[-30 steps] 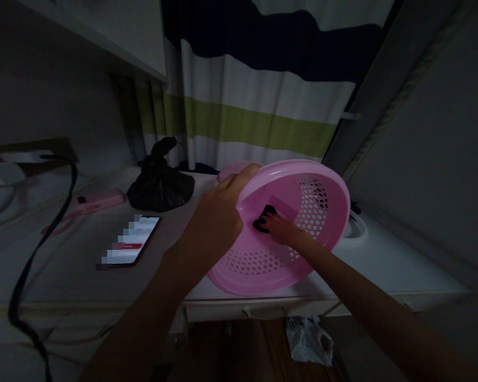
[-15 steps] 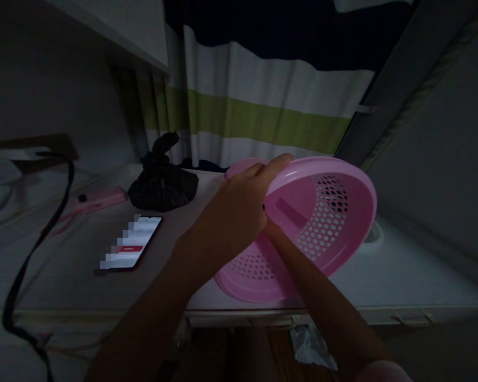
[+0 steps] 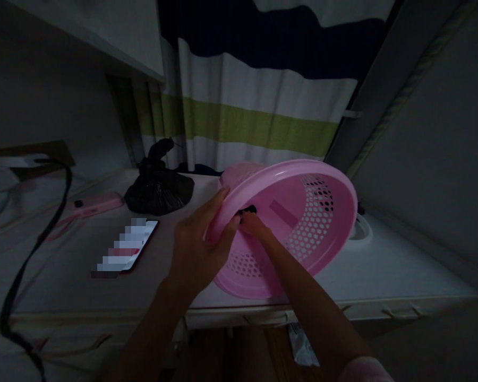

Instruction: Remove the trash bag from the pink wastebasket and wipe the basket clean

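Observation:
A pink plastic basket [image 3: 330, 249] with rows of round holes lies tilted on the white desk, its mouth facing me. My left hand [image 3: 201, 244] grips the near left part of its rim, thumb inside and fingers outside. Reaching into the basket, my right hand [image 3: 252, 224] is closed on a small black object [image 3: 248, 210] near the inner left wall. What that black object is cannot be made out. A darker pink strip [image 3: 283, 214] shows on the inside of the basket.
On the desk [image 3: 183, 292] left of the basket are a lit phone [image 3: 137, 246], a pink device [image 3: 103, 203] with a strap and a knotted black bag [image 3: 159, 185]. A black cable hangs at far left. A white round item [image 3: 360, 232] stands behind the basket's right side.
My left hand has moved down and left along the rim, so my right hand and the black object now show inside the basket. The view has shifted slightly.

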Demonstrator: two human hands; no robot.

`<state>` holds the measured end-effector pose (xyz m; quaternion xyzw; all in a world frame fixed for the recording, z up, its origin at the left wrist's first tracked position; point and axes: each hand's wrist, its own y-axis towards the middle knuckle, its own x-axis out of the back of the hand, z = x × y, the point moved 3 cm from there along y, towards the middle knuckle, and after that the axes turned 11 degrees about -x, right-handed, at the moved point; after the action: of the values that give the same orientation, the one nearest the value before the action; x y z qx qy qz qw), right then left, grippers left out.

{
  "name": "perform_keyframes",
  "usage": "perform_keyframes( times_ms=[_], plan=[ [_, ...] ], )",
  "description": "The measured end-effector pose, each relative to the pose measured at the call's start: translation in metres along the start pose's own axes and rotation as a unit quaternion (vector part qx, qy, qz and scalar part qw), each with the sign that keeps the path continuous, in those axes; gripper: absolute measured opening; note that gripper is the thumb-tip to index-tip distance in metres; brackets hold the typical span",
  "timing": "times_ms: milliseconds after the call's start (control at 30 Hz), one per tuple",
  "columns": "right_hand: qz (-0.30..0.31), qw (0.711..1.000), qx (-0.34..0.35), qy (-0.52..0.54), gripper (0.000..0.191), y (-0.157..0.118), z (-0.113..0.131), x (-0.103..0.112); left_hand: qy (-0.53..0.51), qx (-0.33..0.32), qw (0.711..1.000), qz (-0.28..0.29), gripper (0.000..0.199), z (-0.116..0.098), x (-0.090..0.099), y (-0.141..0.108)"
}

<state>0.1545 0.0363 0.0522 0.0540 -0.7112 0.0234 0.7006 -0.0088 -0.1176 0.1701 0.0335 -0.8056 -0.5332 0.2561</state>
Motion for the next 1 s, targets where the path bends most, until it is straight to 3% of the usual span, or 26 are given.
perform_keyframes(
  times_ms=[100, 200, 433, 700, 833, 1000],
  plan=[
    [0.001, 1.000, -0.018, 0.001, 0.036, -0.004, -0.001, 0.003, 0.004, 0.023, 1.000, 0.002, 0.054, 0.001, -0.014, -0.025],
    [0.001, 1.000, -0.017, 0.003, 0.038, -0.013, 0.000, 0.004, 0.008, 0.024, 0.999, -0.022, 0.058, 0.001, -0.022, -0.034],
    [0.007, 1.000, 0.018, 0.009, 0.048, -0.047, -0.007, 0.008, 0.016, -0.013, 0.999, -0.040, 0.055, 0.008, -0.020, -0.015],
    [0.007, 0.993, 0.118, -0.007, 0.046, -0.081, -0.026, 0.009, 0.021, -0.049, 0.998, -0.033, 0.052, 0.017, -0.011, -0.001],
    [0.001, 0.994, 0.100, -0.036, 0.048, -0.083, -0.041, 0.010, 0.023, -0.064, 0.997, -0.025, 0.054, 0.017, -0.009, 0.002],
    [-0.003, 0.994, 0.046, -0.098, 0.049, -0.060, -0.048, 0.008, 0.030, -0.072, 0.997, -0.012, 0.057, 0.020, -0.013, 0.007]
  ],
)
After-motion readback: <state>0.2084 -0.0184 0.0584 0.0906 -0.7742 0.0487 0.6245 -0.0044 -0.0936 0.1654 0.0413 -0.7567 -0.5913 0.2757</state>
